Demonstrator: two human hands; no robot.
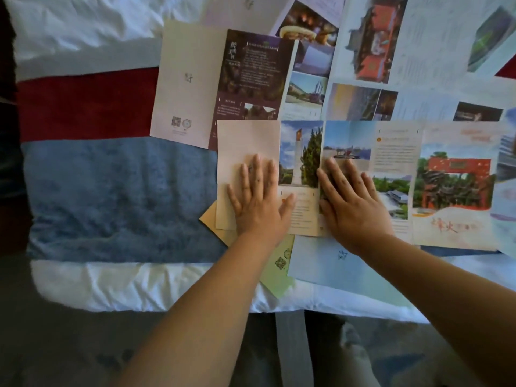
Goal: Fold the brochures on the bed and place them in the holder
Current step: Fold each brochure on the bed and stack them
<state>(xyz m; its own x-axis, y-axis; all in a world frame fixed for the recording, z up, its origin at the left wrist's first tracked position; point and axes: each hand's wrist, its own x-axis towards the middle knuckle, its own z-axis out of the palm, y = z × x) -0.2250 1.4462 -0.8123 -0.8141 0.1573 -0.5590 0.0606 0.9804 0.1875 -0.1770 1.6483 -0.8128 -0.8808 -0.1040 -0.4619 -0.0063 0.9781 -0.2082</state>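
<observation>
A long brochure (396,174) with photos of a monument and a red gate lies spread across the bed near its front edge. Its left panel (245,146), plain cream on the back, is turned over onto the sheet. My left hand (258,198) presses flat on that cream panel with fingers straight. My right hand (351,196) lies flat on the printed side just right of the monument photo. The two hands are a palm's width apart. No holder is in view.
Several other brochures cover the bed: a cream and dark purple one (223,79) behind, photo sheets (371,40) at the back right, a pale blue one (343,269) and a green one (276,272) under my arms. The blue and red bed runner (117,191) lies to the left.
</observation>
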